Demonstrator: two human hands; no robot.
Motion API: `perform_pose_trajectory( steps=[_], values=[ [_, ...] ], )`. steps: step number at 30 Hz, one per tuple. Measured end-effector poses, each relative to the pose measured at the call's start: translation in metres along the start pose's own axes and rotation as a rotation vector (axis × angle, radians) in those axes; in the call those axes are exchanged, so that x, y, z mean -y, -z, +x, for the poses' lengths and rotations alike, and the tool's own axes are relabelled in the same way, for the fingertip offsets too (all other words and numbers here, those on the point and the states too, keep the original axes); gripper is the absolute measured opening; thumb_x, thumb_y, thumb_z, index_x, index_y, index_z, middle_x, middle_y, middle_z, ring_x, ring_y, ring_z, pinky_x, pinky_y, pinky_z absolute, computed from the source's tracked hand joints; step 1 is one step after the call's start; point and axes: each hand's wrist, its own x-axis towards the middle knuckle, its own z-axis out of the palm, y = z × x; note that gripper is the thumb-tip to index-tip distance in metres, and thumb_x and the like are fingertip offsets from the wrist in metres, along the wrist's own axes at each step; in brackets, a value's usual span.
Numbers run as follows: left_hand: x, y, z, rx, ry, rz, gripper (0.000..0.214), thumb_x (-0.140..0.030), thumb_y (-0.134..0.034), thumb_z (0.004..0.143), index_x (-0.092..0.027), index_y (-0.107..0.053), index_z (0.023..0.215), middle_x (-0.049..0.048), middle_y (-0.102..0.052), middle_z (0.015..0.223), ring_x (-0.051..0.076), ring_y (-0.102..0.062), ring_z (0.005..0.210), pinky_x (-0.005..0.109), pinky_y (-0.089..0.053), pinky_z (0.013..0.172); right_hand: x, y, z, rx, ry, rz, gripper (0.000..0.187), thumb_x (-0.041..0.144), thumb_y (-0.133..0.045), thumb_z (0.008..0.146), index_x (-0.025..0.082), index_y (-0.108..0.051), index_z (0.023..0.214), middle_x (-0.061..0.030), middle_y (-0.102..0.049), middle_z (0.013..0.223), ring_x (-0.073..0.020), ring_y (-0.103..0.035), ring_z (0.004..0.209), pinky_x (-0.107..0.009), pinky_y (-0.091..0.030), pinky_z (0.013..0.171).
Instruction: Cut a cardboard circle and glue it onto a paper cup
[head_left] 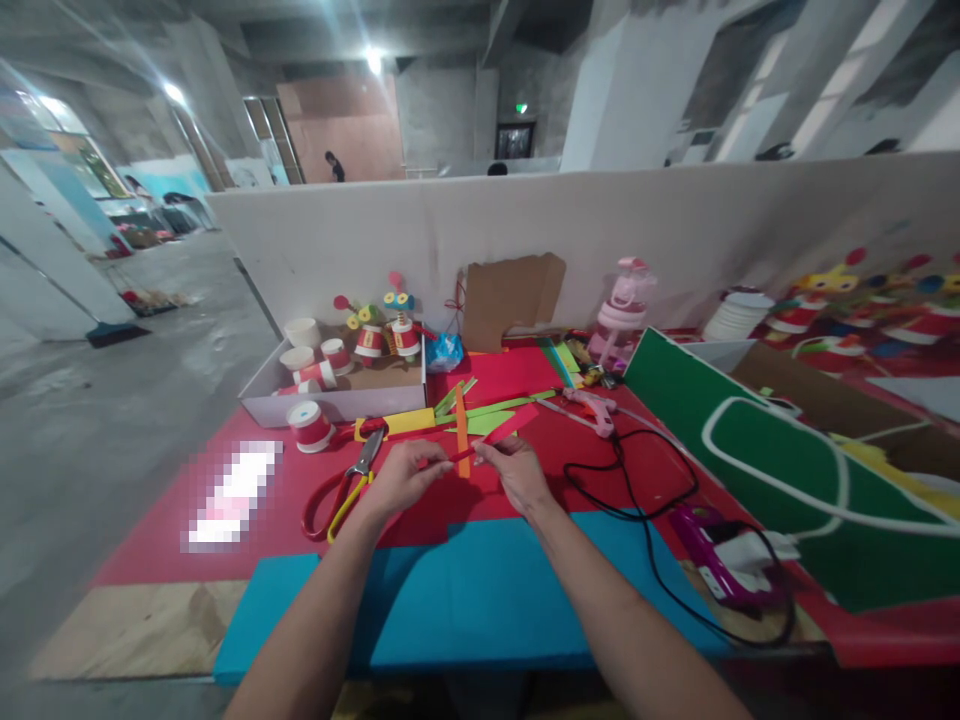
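Note:
Between my two hands a red paper strip (510,428) is stretched, its wider end rising past the right fingers. My left hand (409,474) pinches the narrow end. My right hand (517,472) pinches the strip a little farther along. Beneath and behind it lie an orange paper strip (461,425) and several green paper strips (495,408) on the red sheet. Left of my left hand rest scissors (341,500) with red and yellow handles. A red-and-white paper cup (309,426) stands behind them.
A white box (337,405) holds cups and two cup figures (403,325). To the right are a pink glue gun (594,410), its black cord, a purple power strip (724,560) and a green board (750,470). Blue sheets (480,600) cover the front edge; a white partition (525,230) stands behind.

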Motion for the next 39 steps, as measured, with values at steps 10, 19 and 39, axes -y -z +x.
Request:
perform_pose_trajectory(
  steps=[10,19,39],
  values=[
    [0.000,-0.003,0.003,0.020,0.027,0.056,0.021,-0.032,-0.056,0.089,-0.016,-0.069,0.084,0.0046,-0.072,0.081,0.017,-0.063,0.076,0.026,-0.045,0.072,-0.010,-0.016,-0.011,0.015,-0.043,-0.064,0.031,0.046,-0.080,0.065,0.019,-0.065,0.065,0.0003,-0.064,0.060,-0.0149,-0.060,0.060,-0.028,-0.049,0.065],
    [0.026,0.016,-0.004,-0.002,-0.041,0.617,0.022,-0.023,-0.050,0.093,-0.021,-0.070,0.087,0.0067,-0.073,0.086,0.021,-0.062,0.084,0.033,-0.037,0.081,0.031,0.033,0.002,0.258,0.194,-0.488,0.057,0.034,-0.080,0.068,0.027,-0.058,0.120,-0.0069,-0.061,0.120,-0.0155,-0.065,0.083,-0.031,-0.054,0.079],
    [0.011,0.010,-0.004,-0.057,-0.129,0.695,0.025,-0.021,-0.041,0.096,-0.018,-0.066,0.090,0.0071,-0.070,0.086,0.020,-0.062,0.082,0.034,-0.035,0.076,0.028,0.037,0.004,0.221,0.337,-0.624,0.017,0.039,-0.072,0.078,0.022,-0.072,0.074,-0.0039,-0.071,0.077,-0.0194,-0.063,0.073,-0.031,-0.048,0.068]
  ],
)
